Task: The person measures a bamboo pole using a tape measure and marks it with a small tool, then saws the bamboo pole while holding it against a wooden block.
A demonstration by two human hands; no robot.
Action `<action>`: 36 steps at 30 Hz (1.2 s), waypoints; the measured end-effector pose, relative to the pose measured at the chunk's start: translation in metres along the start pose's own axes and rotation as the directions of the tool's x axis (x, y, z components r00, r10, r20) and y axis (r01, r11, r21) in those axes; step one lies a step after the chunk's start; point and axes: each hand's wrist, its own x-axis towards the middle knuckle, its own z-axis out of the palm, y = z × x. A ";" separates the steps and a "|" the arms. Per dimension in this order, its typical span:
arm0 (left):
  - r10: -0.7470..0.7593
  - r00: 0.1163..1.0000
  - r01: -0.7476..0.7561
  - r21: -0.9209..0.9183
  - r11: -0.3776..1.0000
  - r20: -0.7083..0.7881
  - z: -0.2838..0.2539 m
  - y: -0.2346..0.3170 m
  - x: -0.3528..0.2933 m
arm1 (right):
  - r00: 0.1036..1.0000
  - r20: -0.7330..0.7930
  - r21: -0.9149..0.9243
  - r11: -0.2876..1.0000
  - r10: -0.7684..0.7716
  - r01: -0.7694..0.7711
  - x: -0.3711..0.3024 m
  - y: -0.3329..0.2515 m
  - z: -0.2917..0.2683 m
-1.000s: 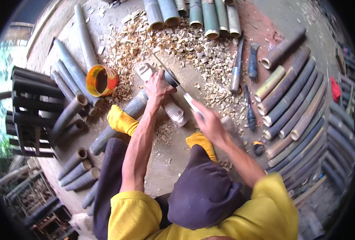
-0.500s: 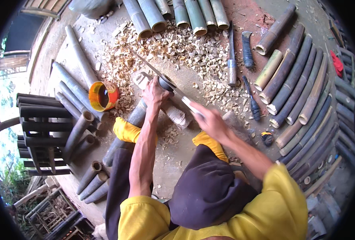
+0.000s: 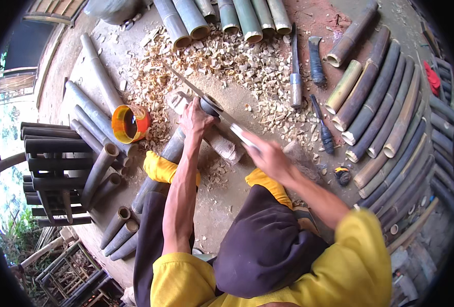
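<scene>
My left hand is closed round the upper end of a dark bamboo pole, which slants down to the left between my legs. My right hand, smeared by motion, grips the pale handle of a handsaw. The saw's long thin blade passes over the pole's end just beside my left fingers and points to the upper left. Beneath that end lies a short wooden block. My fingers partly hide where the blade meets the bamboo.
Wood chips cover the ground ahead. An orange-yellow bucket stands left. Two machetes, a dark-handled tool and a tape measure lie right, beside rows of bamboo. A bamboo rack stands far left.
The saw and my right hand have shifted very slightly, the hand blurred in both frames. My left hand keeps its hold on the bamboo pole. The whole view has moved a little.
</scene>
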 end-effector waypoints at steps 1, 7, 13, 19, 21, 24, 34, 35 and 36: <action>0.008 1.000 -0.008 -0.010 1.000 -0.020 0.005 -0.002 0.002 | 0.997 -0.042 -0.018 0.997 -0.070 0.069 0.033 0.001 0.017; -0.151 0.989 0.150 -0.067 0.986 -0.001 -0.004 -0.014 -0.005 | 0.985 -0.132 -0.061 0.992 -0.114 0.107 -0.077 -0.011 -0.016; -0.039 0.999 0.039 0.034 0.999 0.014 -0.010 -0.025 -0.006 | 0.987 -0.108 -0.117 0.987 -0.121 0.108 -0.098 0.000 -0.017; -0.057 0.997 0.061 -0.113 0.992 0.043 0.001 -0.028 -0.002 | 0.994 -0.058 0.018 0.995 -0.094 0.095 0.050 0.001 0.045; -0.056 0.997 0.054 0.054 0.997 0.044 -0.015 -0.011 -0.009 | 0.988 -0.138 0.111 0.991 -0.063 0.079 -0.022 0.002 0.011; 0.038 0.999 -0.039 -0.009 0.999 -0.034 -0.017 -0.018 -0.010 | 0.957 -0.236 -0.130 0.981 -0.170 0.142 -0.107 -0.005 -0.056; 0.163 0.922 -0.212 0.108 0.971 0.350 -0.085 -0.080 -0.024 | 0.713 -0.626 -0.728 0.565 -0.317 -0.388 -0.121 0.112 -0.222; 0.156 0.897 -0.207 0.081 0.975 0.413 -0.106 -0.090 -0.030 | 0.706 -0.633 -0.728 0.555 -0.318 -0.403 -0.122 0.130 -0.235; 0.134 0.872 -0.218 0.128 0.968 0.472 -0.141 -0.129 -0.038 | 0.719 -0.674 -0.639 0.623 -0.170 -0.451 -0.110 0.138 -0.231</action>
